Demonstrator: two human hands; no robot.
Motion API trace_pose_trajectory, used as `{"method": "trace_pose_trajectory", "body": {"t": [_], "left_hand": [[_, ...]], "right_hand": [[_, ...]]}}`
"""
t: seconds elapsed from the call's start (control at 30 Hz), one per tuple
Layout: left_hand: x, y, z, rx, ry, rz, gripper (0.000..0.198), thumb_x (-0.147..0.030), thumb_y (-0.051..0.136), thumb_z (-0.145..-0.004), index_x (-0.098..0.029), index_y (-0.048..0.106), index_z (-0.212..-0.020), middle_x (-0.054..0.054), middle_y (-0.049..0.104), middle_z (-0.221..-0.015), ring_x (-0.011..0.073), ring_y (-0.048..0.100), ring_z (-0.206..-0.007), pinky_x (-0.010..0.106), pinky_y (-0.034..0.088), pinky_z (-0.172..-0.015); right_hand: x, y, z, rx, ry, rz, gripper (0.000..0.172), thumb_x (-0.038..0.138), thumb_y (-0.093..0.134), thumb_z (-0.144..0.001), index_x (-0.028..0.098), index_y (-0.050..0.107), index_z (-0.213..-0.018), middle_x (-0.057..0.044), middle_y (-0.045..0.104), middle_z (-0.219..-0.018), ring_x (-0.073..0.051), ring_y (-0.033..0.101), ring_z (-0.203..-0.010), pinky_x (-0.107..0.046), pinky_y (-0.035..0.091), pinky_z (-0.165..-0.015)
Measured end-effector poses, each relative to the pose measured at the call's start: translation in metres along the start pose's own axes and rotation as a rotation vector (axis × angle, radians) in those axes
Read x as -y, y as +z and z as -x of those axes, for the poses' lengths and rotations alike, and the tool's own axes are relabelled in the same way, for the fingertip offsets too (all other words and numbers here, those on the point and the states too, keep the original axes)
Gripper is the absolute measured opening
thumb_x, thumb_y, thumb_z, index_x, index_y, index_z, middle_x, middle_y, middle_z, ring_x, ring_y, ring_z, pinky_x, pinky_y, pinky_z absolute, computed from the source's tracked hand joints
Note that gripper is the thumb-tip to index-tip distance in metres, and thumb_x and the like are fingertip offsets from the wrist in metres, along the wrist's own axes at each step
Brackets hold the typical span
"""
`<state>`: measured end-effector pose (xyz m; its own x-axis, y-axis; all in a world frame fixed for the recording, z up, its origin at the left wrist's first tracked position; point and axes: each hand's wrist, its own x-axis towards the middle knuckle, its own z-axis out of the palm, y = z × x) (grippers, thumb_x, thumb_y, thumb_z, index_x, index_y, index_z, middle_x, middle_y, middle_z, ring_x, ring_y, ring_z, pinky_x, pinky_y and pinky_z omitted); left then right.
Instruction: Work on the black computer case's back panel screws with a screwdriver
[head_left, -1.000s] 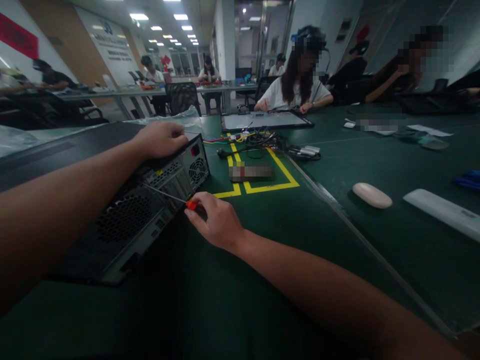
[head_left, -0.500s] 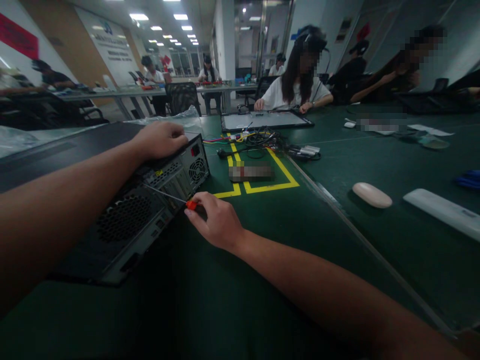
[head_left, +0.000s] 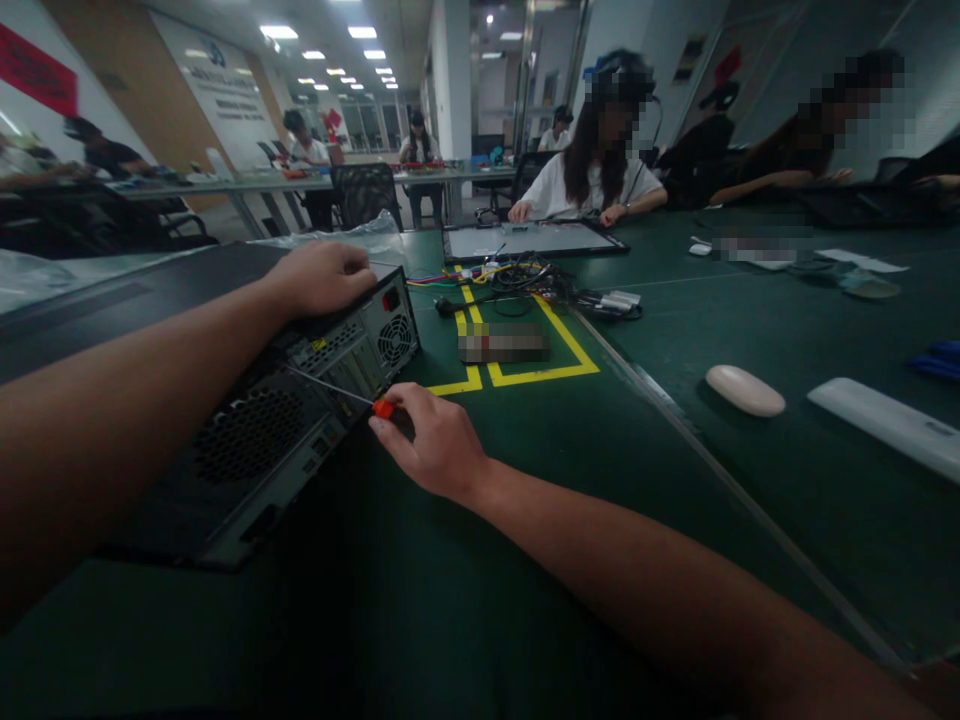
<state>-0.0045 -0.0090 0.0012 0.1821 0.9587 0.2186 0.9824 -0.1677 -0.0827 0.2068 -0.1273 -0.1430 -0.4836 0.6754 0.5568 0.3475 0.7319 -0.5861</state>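
Observation:
A black desktop computer case [head_left: 247, 450] lies on its side on the green table mat [head_left: 480, 560], its rear panel with fan grille facing me. My left hand [head_left: 322, 277] rests on the case's top far corner, fingers curled over the edge. My right hand [head_left: 431, 440] is closed on a screwdriver [head_left: 352, 396] with a red handle. Its thin metal shaft points left, with the tip against the rear panel.
Yellow tape lines [head_left: 525, 370] mark a square on the mat, with a tangle of cables [head_left: 517, 280] and a flat tray [head_left: 529, 242] behind. A white mouse [head_left: 744, 390] and white keyboard [head_left: 885, 425] lie to the right. Other people sit across the table and at desks farther back.

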Motion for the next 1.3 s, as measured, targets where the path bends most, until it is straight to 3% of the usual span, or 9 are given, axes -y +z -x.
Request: {"method": "trace_pose_trajectory", "body": {"t": [0.3, 1.0, 1.3], "left_hand": [[-0.0016, 0.0005, 0.0006, -0.003, -0.029, -0.008, 0.047, -0.045, 0.041, -0.092, -0.015, 0.076, -0.102, 0.012, 0.071, -0.093, 0.0263, 0.06, -0.084, 0.037, 0.044, -0.078], [0.001, 0.0024, -0.0009, -0.027, 0.008, 0.025, 0.043, -0.048, 0.037, -0.089, -0.018, 0.069, -0.089, 0.01, 0.063, -0.081, 0.0233, 0.054, -0.075, 0.036, 0.035, -0.069], [0.0008, 0.0044, -0.0016, -0.033, 0.008, 0.015, 0.046, -0.049, 0.037, -0.089, -0.017, 0.07, -0.09, 0.011, 0.066, -0.085, 0.0246, 0.057, -0.079, 0.036, 0.038, -0.07]], "right_hand": [[-0.0014, 0.0012, 0.0, -0.016, -0.016, 0.037, 0.034, 0.051, 0.049, -0.106, 0.021, 0.059, -0.12, -0.007, 0.074, -0.108, -0.02, 0.072, -0.097, -0.032, 0.053, -0.082], [0.0011, -0.0002, -0.0019, -0.023, 0.006, 0.019, 0.035, 0.05, 0.048, -0.107, 0.02, 0.062, -0.116, -0.007, 0.074, -0.105, -0.019, 0.07, -0.092, -0.031, 0.051, -0.08], [-0.001, 0.0017, -0.0003, -0.017, -0.001, -0.035, 0.04, 0.053, 0.051, -0.104, 0.02, 0.057, -0.126, -0.009, 0.075, -0.112, -0.021, 0.073, -0.104, -0.034, 0.055, -0.09]]}}
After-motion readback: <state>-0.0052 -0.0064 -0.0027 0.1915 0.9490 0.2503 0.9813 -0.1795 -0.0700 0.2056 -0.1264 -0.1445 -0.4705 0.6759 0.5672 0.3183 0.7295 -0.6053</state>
